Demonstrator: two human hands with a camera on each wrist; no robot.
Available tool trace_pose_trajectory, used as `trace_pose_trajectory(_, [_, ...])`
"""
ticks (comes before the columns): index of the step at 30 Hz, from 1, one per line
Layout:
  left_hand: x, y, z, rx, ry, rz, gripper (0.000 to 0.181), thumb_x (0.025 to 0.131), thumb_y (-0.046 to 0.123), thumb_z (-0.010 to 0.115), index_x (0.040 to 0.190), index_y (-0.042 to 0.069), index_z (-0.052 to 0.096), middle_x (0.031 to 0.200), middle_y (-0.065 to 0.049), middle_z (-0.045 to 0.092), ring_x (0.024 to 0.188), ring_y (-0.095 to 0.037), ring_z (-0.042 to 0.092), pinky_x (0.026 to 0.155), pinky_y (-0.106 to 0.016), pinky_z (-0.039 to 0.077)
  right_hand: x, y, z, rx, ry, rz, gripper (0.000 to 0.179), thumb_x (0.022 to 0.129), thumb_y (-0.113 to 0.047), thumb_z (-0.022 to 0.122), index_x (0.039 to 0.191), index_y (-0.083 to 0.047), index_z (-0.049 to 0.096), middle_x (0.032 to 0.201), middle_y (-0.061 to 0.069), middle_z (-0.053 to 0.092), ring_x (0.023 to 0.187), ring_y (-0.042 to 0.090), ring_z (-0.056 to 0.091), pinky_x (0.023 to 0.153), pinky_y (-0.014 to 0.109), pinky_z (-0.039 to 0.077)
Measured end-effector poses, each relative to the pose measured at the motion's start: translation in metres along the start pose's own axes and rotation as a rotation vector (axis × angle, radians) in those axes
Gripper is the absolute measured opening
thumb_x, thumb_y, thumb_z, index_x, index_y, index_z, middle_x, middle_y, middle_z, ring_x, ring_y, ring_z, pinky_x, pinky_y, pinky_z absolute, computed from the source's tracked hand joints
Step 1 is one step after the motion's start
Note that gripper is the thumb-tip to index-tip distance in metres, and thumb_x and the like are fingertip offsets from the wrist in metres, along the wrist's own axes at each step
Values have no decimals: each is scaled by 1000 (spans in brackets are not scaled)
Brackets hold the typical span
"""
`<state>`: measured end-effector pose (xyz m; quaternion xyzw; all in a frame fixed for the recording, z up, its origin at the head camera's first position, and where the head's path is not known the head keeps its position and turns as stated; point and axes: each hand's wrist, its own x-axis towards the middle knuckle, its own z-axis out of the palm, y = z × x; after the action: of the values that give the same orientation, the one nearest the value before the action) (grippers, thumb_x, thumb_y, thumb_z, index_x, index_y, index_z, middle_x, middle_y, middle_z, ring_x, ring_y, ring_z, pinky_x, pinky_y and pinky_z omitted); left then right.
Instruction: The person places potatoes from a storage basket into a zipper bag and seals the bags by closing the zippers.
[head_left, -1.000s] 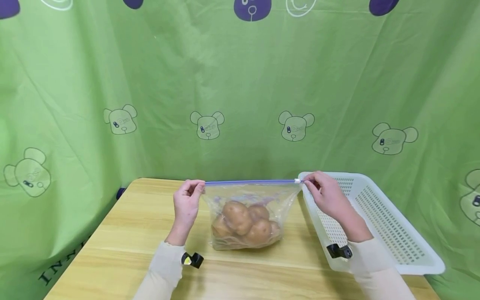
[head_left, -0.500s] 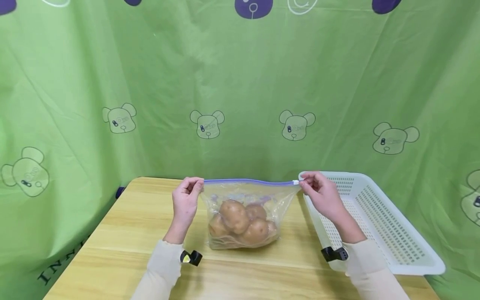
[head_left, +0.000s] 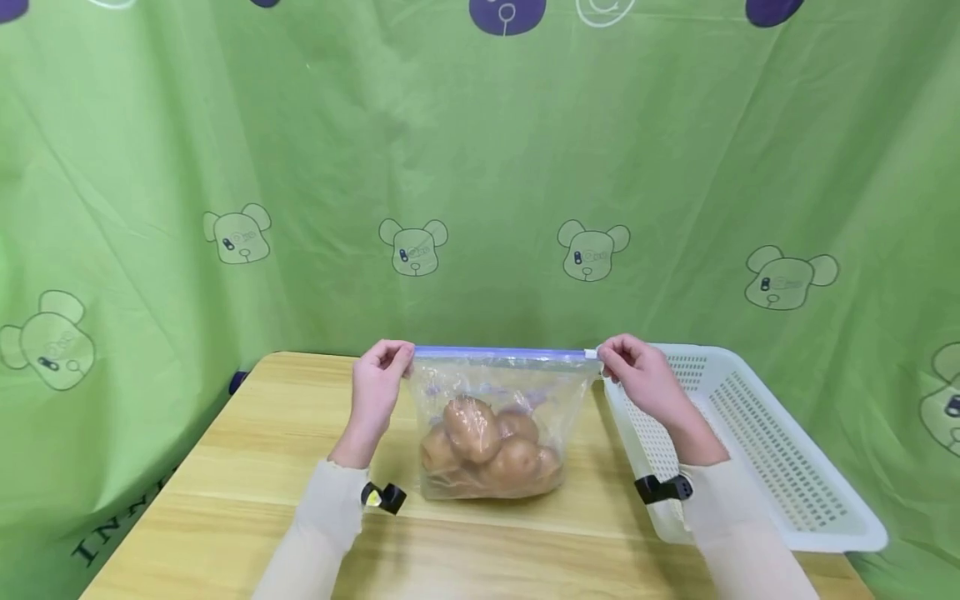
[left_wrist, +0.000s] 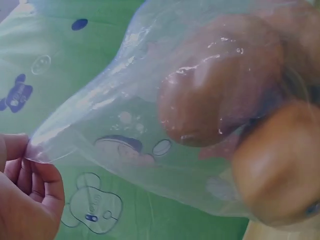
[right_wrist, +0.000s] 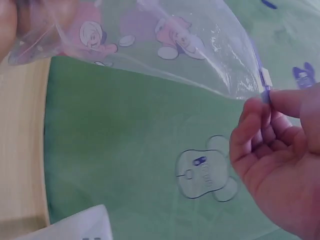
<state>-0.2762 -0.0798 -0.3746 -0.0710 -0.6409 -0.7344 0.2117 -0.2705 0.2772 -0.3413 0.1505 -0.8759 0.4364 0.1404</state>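
Observation:
A clear zipper bag (head_left: 491, 375) with a purple-blue top strip stands on the table, holding several brown potatoes (head_left: 472, 429). My left hand (head_left: 377, 387) pinches the bag's top left corner between thumb and fingers, also seen in the left wrist view. At the other end, my right hand (head_left: 641, 379) pinches the top right corner, right beside the white zip slider (head_left: 590, 354). The top strip is stretched straight between both hands. Printed cartoon figures (right_wrist: 182, 35) show on the bag in the right wrist view.
A white slotted plastic basket (head_left: 806, 433) stands on the right of the wooden table (head_left: 247, 450), partly under my right forearm. Behind the table hangs a green curtain (head_left: 487, 167) with bear-head prints.
Both hands have risen slightly with the bag's top edge. The strip sagged a little half a second ago and is straight now. The potatoes stay low in the bag.

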Motion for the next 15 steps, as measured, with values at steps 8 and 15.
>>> trace_pose_trajectory(8, [40,-23,11,90,-27,-96,17,90,8,62,102,-4,65,85,-4,61,74,-11,54,65,-18,49,34,18,19,80,-23,153,25,102,-18,40,108,5,46,93,18,57,74,22,59,63,29,54])
trace_pose_trajectory(15, [61,-37,19,102,-94,-220,25,91,12,60,114,0,60,98,-10,62,79,-14,56,67,-21,51,53,24,32,123,-6,202,34,98,-8,46,126,10,41,103,24,58,89,32,56,69,26,52])
